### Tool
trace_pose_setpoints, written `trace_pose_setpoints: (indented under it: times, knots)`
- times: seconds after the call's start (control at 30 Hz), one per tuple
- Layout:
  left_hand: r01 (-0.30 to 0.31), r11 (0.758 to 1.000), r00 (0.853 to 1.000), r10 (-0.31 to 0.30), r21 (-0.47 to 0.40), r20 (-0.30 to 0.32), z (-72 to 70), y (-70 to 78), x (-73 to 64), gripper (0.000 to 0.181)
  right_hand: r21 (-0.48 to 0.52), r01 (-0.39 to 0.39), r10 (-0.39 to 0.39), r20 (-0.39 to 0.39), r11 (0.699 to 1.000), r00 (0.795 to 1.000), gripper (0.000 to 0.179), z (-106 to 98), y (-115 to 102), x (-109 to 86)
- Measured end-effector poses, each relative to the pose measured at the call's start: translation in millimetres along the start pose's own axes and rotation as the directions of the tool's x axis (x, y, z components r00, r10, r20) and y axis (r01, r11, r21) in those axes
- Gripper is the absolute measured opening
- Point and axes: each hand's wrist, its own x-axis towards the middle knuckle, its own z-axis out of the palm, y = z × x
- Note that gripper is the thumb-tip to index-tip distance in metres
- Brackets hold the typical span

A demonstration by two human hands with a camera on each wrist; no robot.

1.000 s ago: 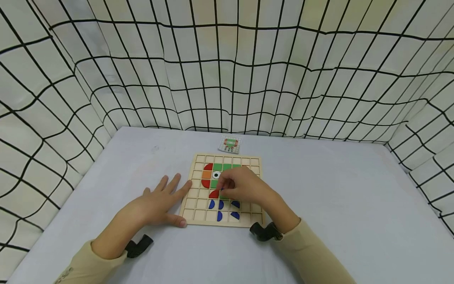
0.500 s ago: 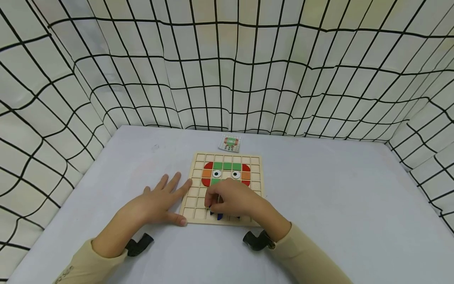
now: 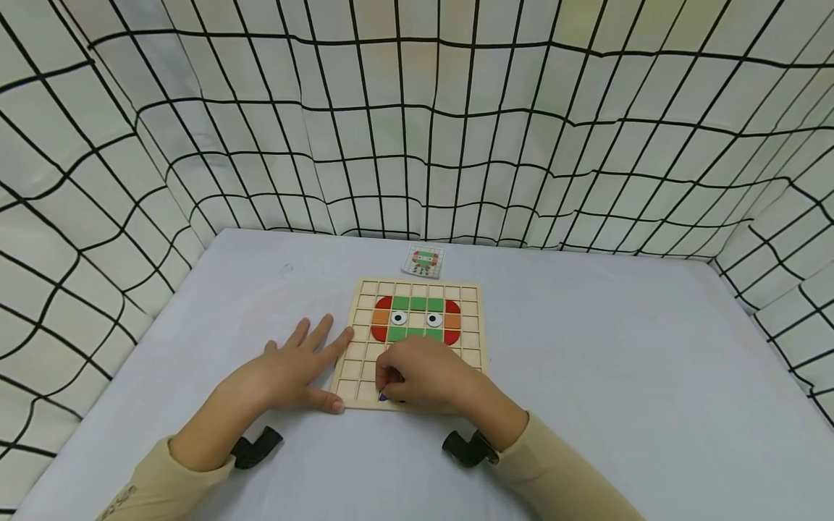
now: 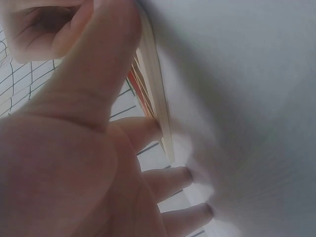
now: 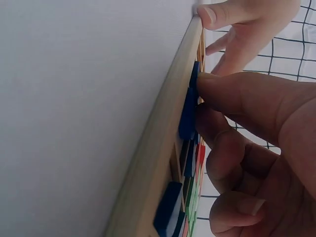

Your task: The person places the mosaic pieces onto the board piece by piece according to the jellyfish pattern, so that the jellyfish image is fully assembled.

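Observation:
A wooden grid board (image 3: 355,354) lies on the table, holding a picture of red (image 3: 379,333), orange (image 3: 381,317) and green tiles (image 3: 417,304) with two eye tiles (image 3: 398,318). My right hand (image 3: 426,373) is over the board's near rows, thumb and index finger pinching a small blue tile (image 5: 194,74) close to the near edge. Other blue tiles (image 5: 187,116) sit beside it in the right wrist view; in the head view this hand hides most of them. My left hand (image 3: 287,376) lies spread on the table, thumb and index fingertip at the board's left edge.
A small card (image 3: 423,261) printed with a similar coloured figure lies behind the board. The white-covered table (image 3: 606,362) is bounded at the back and sides by black netting (image 3: 456,145) over white sheeting.
My right hand has moved from the middle of the board down toward its near edge, uncovering the right eye and the red and orange tiles. The left hand has stayed put.

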Motion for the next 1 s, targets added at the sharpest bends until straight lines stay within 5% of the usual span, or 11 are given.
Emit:
trace_pose_setpoints:
  times: [0.2, 0.37, 0.57, 0.7, 0.87, 1.0]
  knots:
    - [-0.002, 1.0, 1.0, 0.002, -0.005, -0.003, -0.3, 0.0, -0.9, 0.111, 0.009, -0.008, 0.008, -0.005, 1.0, 1.0, 0.014, -4, 0, -1.0]
    - [0.006, 1.0, 1.0, -0.006, -0.001, -0.002, 1.6, 2.3, 0.6, 0.111, 0.015, -0.051, 0.052, -0.074, 0.999, 0.996, 0.008, -28, 9, -8.5]
    - [-0.01, 1.0, 1.0, 0.011, -0.019, 0.016, -2.7, 1.7, 6.7, 0.111, 0.11, -0.091, 0.116, -0.25, 0.99, 0.961, 0.007, -63, 36, -35.8]
    - [-0.035, 0.992, 0.999, 0.038, -0.119, 0.024, -12.8, -10.7, 9.1, 0.106, 0.135, -0.132, 0.169, -0.312, 0.982, 0.935, 0.008, -68, 62, -60.5]
    - [-0.094, 0.982, 0.992, 0.078, -0.162, -0.102, -22.2, -29.6, 14.5, 0.092, 0.143, -0.245, 0.28, -0.346, 0.959, 0.895, 0.013, -61, 100, -93.0]
    - [-0.113, 0.99, 0.958, 0.087, -0.081, -0.273, -19.7, -36.1, 18.9, 0.078, 0.12, -0.303, 0.325, -0.394, 0.945, 0.86, 0.018, -57, 125, -111.8]
